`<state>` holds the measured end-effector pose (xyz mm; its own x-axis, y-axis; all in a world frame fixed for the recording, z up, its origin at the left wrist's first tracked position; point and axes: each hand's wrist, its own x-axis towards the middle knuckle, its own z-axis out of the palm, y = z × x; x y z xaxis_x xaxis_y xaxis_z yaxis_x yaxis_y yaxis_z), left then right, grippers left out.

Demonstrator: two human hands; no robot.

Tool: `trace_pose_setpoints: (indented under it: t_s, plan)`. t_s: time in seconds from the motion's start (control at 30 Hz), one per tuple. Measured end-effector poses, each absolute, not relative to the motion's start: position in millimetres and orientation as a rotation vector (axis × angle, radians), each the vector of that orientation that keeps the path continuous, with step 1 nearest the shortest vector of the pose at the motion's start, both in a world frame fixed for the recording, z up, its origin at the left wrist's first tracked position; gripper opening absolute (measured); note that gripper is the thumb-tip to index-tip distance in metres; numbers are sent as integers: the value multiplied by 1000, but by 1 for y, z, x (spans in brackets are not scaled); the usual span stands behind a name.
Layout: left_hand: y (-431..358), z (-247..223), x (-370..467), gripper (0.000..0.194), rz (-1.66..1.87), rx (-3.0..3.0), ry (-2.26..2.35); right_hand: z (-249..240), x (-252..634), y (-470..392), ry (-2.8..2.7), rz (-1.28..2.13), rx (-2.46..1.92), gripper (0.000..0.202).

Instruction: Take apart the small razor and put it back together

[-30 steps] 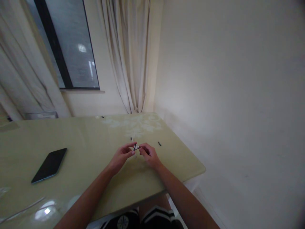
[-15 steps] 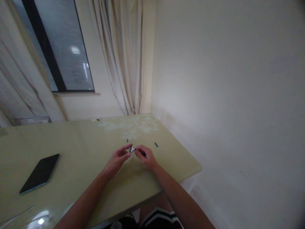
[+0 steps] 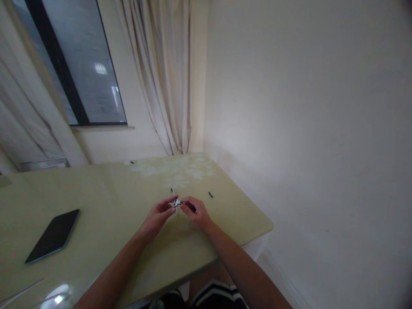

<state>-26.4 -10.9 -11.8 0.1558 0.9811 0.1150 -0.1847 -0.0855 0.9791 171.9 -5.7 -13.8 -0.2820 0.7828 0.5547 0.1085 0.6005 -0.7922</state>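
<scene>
The left hand [image 3: 157, 216] and right hand [image 3: 197, 213] meet over the desk [image 3: 122, 195], thumbs and fingertips clamped on one small black-and-white part [image 3: 177, 203]. It sits between them, the left grip spanning its left edge and the right grip pinching its right end, probably because something so little needs steadying from both sides. Its finer detail is too small to tell. A thin stick [image 3: 172, 190] lies behind the grip and shows again below the part; whether they touch, I cannot tell. A short dark piece [image 3: 210, 194] rests just beyond the right grip, seemingly within easy reach, while a tablet [image 3: 53, 237] lies well to the left, apparently out of the way
</scene>
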Motion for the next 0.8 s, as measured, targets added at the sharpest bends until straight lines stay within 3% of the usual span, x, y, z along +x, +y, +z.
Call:
trace_pose_setpoints:
  t_s: [0.8]
  plan:
    - [-13,-9,-22,63,1261,1210,901,-7,172,-10,-1691,849,-731,33]
